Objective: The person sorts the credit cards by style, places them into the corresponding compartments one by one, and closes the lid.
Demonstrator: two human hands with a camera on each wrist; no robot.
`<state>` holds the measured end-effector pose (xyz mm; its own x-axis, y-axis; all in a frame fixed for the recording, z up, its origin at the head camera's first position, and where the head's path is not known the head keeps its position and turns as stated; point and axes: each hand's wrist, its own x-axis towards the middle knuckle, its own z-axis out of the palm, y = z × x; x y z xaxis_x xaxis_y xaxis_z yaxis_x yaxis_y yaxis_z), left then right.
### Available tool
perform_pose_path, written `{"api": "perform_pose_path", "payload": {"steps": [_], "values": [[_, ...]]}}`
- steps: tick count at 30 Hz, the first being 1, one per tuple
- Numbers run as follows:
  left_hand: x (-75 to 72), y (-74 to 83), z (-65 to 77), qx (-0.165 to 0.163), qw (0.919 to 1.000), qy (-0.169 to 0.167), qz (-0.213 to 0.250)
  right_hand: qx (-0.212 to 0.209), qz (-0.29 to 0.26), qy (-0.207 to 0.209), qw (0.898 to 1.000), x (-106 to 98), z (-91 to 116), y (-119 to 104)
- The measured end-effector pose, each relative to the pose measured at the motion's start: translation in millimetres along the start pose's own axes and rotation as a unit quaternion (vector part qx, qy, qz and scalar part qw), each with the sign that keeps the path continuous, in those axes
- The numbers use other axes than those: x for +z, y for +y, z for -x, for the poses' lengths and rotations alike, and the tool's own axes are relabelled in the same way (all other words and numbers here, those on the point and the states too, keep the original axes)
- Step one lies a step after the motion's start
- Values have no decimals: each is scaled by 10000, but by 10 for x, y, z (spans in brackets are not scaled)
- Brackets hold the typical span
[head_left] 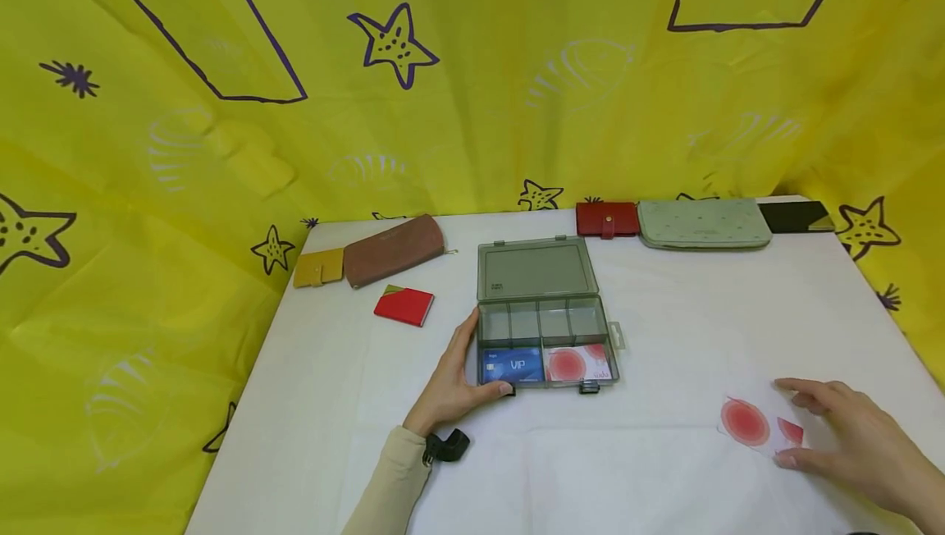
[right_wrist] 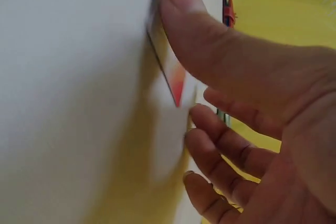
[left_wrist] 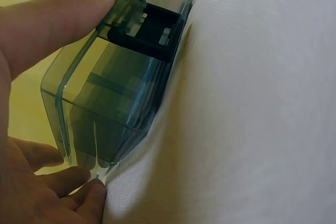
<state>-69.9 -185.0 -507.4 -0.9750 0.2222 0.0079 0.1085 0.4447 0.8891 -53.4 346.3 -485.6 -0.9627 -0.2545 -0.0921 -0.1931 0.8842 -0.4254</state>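
Observation:
A grey translucent plastic compartment box stands with its lid folded back. My left hand grips its left side, thumb by the front latch and fingers at the side wall. In the box's front compartments lie a blue VIP card and a white card with pink circles. At the right, another pink-circle card is beside my right hand, whose fingers are spread apart. In the right wrist view the thumb overlaps this card; whether it touches is unclear.
A red card holder lies left of the box. Behind it are a yellow wallet and a brown wallet. Along the back right sit a red wallet, a green pouch and a black wallet before a yellow curtain.

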Motion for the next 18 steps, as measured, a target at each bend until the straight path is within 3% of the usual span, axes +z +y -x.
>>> {"api": "perform_pose_path", "payload": {"steps": [9,14,18], "values": [[-4,-19,7,49,10000,17,12,184,-275,-240,9992,14,-93,-109],[-4,-11,7,25,10000,16,56,-349,-714,356,9962,98,-112,-118],[-1,-6,8,-7,10000,6,88,-1031,-864,1016,9857,180,-201,-152]]}}
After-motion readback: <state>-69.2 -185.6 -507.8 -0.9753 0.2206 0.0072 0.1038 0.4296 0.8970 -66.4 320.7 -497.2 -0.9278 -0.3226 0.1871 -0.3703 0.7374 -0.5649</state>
